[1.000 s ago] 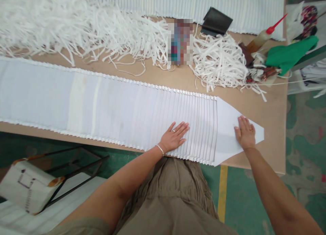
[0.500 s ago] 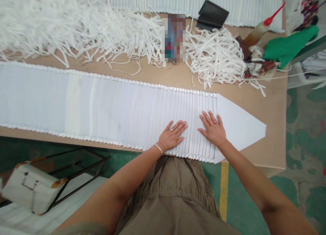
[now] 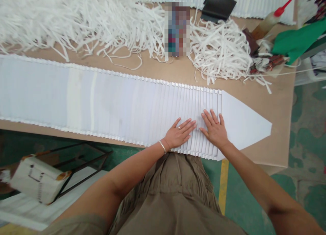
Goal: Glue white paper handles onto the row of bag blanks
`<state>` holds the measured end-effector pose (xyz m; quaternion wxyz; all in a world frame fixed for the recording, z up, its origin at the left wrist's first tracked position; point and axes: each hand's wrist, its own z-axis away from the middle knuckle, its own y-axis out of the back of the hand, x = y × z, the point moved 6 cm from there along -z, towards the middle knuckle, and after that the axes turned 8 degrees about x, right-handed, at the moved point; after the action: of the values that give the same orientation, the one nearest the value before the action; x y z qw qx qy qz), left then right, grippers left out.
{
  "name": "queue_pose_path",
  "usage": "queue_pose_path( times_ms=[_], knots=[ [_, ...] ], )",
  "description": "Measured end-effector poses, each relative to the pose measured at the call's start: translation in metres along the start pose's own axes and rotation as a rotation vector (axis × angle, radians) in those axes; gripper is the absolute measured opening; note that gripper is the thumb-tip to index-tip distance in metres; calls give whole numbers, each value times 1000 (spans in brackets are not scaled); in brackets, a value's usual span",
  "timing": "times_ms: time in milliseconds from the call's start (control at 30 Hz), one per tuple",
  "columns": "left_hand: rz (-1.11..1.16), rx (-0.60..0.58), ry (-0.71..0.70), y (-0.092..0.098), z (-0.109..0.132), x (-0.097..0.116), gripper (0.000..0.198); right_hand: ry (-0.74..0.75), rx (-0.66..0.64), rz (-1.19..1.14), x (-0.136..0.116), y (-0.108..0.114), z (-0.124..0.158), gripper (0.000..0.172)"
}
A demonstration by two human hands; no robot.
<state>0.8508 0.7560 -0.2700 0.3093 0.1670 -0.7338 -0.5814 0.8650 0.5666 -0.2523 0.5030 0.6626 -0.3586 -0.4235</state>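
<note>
A long row of overlapping white paper sheets (image 3: pixel 107 104) runs across the brown table (image 3: pixel 275 102), ending at the right in a pointed sheet (image 3: pixel 244 126). My left hand (image 3: pixel 180 135) lies flat on the row near its right end, fingers stretched out, a ring and a bracelet on it. My right hand (image 3: pixel 215 130) lies flat just to the right of it, fingers spread over the last overlapped sheets, beside the pointed sheet. Both hands press on the paper and hold nothing.
A heap of white paper strips (image 3: pixel 122 28) covers the back of the table. A glue bottle with a red nozzle (image 3: pixel 272 19), a black wallet-like thing (image 3: pixel 220 6) and green cloth (image 3: pixel 295 40) lie at the back right. A white bag (image 3: pixel 38 182) rests below left.
My right hand has moved left from the pointed sheet's tip onto the overlapped sheets, close to my left hand. My left hand has shifted slightly right.
</note>
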Motion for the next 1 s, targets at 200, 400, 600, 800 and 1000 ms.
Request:
queue_pose_path(
  times_ms=[200, 400, 600, 800, 1000],
  knots=[
    [0, -17, -82, -14, -10, 10, 57, 93, -29, -35, 1, -13, -10, 70],
    [-7, -4, -80, -14, -8, 9, 59, 121, -29, -29, 12, -16, -4, 71],
    [26, -14, -61, -11, -11, 9, 60, 128, -77, -19, 14, -11, -4, 72],
    [84, -59, -37, -9, -12, 9, 59, 14, -129, 48, 29, -6, 7, 76],
    [88, -31, -27, -10, -13, 8, 60, -83, -78, 78, 55, -5, 23, 75]
  ],
)
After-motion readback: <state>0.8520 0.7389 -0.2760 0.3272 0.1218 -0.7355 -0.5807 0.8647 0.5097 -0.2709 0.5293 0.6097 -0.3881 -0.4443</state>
